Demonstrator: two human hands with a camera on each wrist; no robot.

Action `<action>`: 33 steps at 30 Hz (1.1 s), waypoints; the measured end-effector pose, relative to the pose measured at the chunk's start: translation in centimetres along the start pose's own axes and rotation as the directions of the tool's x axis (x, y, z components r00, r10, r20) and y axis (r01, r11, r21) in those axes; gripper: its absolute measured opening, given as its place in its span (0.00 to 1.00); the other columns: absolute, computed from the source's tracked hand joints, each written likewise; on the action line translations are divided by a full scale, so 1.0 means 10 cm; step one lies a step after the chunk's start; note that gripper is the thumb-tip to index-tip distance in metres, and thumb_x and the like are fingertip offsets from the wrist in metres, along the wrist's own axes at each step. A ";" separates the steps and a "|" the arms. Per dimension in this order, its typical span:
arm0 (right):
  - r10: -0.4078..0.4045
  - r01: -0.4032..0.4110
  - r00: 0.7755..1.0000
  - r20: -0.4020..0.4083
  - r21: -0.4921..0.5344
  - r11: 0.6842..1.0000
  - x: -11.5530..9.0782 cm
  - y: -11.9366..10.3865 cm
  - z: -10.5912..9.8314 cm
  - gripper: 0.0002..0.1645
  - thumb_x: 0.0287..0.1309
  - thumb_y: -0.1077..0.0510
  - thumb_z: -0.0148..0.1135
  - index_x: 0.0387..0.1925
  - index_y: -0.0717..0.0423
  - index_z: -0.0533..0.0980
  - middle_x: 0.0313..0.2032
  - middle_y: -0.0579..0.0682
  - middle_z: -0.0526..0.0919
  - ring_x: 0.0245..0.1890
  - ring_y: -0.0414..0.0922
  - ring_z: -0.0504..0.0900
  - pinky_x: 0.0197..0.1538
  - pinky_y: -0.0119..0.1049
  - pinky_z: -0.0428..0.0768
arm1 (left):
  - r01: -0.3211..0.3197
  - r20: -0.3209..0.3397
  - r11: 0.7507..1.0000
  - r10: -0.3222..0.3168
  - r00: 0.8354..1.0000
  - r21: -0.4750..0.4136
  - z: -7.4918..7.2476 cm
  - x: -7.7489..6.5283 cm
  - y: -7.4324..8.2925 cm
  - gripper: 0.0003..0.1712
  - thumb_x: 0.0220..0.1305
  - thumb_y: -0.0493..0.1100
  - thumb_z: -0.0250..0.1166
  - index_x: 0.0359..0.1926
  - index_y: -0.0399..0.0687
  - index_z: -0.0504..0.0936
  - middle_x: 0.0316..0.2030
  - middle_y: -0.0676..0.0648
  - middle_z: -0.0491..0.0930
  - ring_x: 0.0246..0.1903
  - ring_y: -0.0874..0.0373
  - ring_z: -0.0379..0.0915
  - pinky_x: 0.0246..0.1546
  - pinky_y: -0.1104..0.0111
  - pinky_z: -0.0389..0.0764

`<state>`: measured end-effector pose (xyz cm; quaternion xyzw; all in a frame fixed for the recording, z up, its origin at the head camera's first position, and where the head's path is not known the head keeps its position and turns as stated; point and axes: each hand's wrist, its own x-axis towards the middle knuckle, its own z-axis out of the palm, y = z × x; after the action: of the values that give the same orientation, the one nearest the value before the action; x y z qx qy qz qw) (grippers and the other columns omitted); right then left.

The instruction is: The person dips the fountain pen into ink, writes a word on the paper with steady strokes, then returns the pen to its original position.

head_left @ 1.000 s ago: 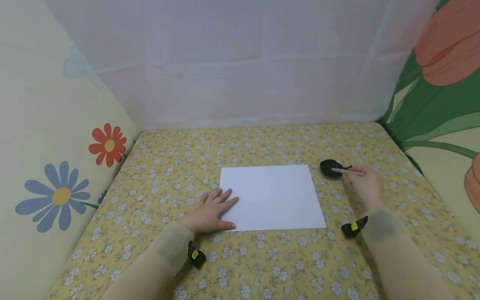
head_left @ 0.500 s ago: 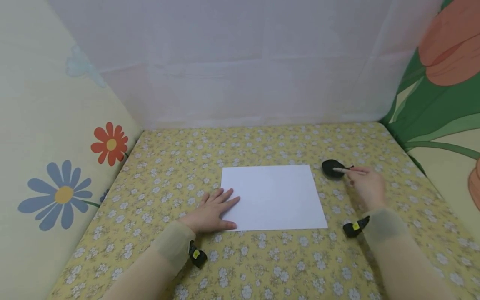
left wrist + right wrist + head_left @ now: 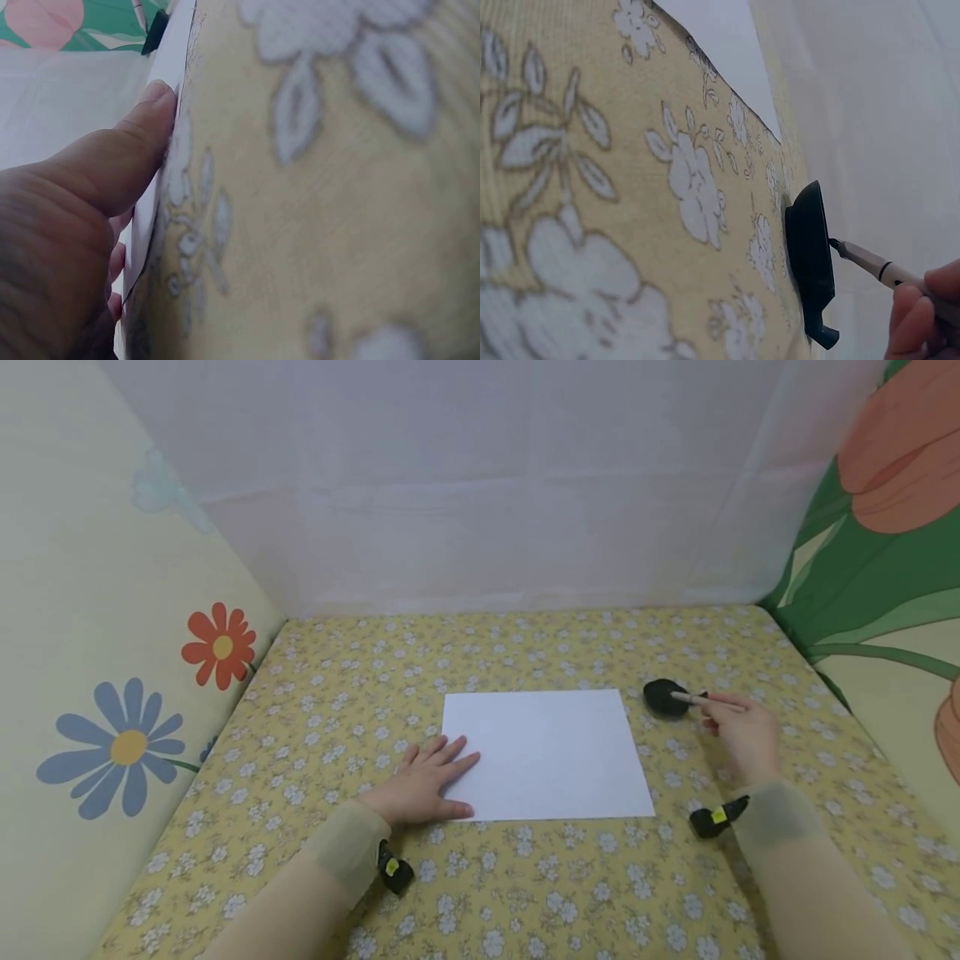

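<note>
My left hand (image 3: 420, 789) lies flat with spread fingers on the left end of a white sheet of paper (image 3: 558, 752). In the left wrist view the thumb (image 3: 131, 142) rests along the sheet's near edge. To the right of the paper sits a small black ink dish (image 3: 663, 697) with a short spout-like end. My right hand (image 3: 744, 739) pinches a thin, pale-handled brush (image 3: 716, 702), held slanting. Seen from the right wrist, the brush's dark tip (image 3: 835, 244) is at the dish's (image 3: 810, 251) rim; whether they touch I cannot tell.
A yellow floral cloth (image 3: 525, 893) covers the table. Behind it hangs a plain pale cloth (image 3: 480, 527). Panels with painted flowers flank both sides, a blue daisy (image 3: 127, 749) on the left and an orange tulip (image 3: 903, 468) on the right.
My right hand has drawn the brush slightly to the right, its tip shifting from the dish's middle toward the spout side. The left hand, paper and dish stay put.
</note>
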<state>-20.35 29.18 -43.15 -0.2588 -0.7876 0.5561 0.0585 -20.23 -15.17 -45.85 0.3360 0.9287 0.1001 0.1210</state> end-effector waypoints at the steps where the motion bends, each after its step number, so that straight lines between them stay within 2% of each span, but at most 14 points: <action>1: 0.001 -0.002 1.000 0.006 0.018 1.000 0.00 0.00 -0.01 0.32 0.49 0.38 0.52 0.53 0.50 0.68 0.45 0.55 0.75 0.39 0.47 0.74 0.36 0.37 0.75 | 0.000 0.001 1.000 0.000 1.000 0.001 0.00 0.00 0.00 0.46 0.47 0.74 0.45 0.65 0.64 0.45 0.65 0.51 0.35 0.62 0.50 0.26 0.56 0.48 0.31; 7: 0.042 -0.044 0.999 0.016 0.126 0.991 0.02 -0.02 -0.01 0.29 0.50 0.42 0.54 0.51 0.52 0.69 0.46 0.57 0.73 0.39 0.47 0.75 0.37 0.37 0.75 | 0.000 0.006 1.000 0.000 1.000 0.001 -0.03 -0.01 0.02 0.46 0.48 0.72 0.46 0.65 0.63 0.46 0.65 0.50 0.36 0.62 0.49 0.26 0.55 0.48 0.31; 10: 0.051 -0.053 0.999 0.012 0.138 0.989 0.02 -0.04 -0.01 0.29 0.50 0.43 0.55 0.51 0.54 0.69 0.46 0.57 0.73 0.38 0.46 0.75 0.38 0.37 0.75 | 0.000 0.008 1.000 0.000 1.000 0.004 -0.04 -0.02 0.03 0.45 0.48 0.72 0.47 0.65 0.63 0.46 0.65 0.51 0.36 0.62 0.49 0.26 0.56 0.48 0.31; 19: -0.019 0.017 1.000 0.018 0.114 0.993 -0.07 -0.09 0.03 0.32 0.50 0.41 0.54 0.52 0.55 0.68 0.46 0.57 0.73 0.38 0.48 0.75 0.39 0.38 0.75 | 0.012 0.010 1.000 -0.012 1.000 0.012 -0.03 -0.03 0.03 0.46 0.47 0.73 0.46 0.65 0.63 0.46 0.65 0.51 0.36 0.62 0.49 0.26 0.56 0.48 0.31; 26: -0.045 0.042 0.998 0.051 0.048 0.998 -0.20 -0.19 0.13 0.31 0.48 0.38 0.54 0.50 0.52 0.70 0.42 0.53 0.75 0.39 0.48 0.74 0.27 0.36 0.73 | 0.015 0.015 1.000 -0.015 1.000 0.012 -0.04 -0.02 0.03 0.46 0.47 0.73 0.46 0.65 0.63 0.46 0.65 0.51 0.36 0.62 0.50 0.26 0.56 0.48 0.31; 29: -0.063 0.059 0.995 0.078 0.059 0.997 -0.27 -0.24 0.21 0.31 0.48 0.39 0.54 0.50 0.53 0.70 0.42 0.54 0.75 0.37 0.48 0.73 0.30 0.36 0.73 | 0.011 0.013 1.000 -0.012 1.000 0.007 -0.04 -0.01 0.04 0.46 0.47 0.73 0.46 0.65 0.64 0.45 0.65 0.51 0.36 0.62 0.50 0.26 0.56 0.48 0.31; 33: -0.110 0.099 0.987 0.116 0.098 0.990 -0.34 -0.30 0.32 0.30 0.48 0.40 0.55 0.48 0.55 0.71 0.42 0.58 0.75 0.36 0.49 0.73 0.37 0.40 0.73 | 0.008 0.016 1.000 -0.008 1.000 -0.012 -0.06 -0.01 0.04 0.46 0.47 0.72 0.47 0.65 0.64 0.46 0.65 0.51 0.35 0.62 0.50 0.26 0.55 0.48 0.30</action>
<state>-19.64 24.11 -40.94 -0.1799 -0.7757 0.6027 0.0514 -20.09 -15.04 -45.20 0.3324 0.9284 0.1027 0.1309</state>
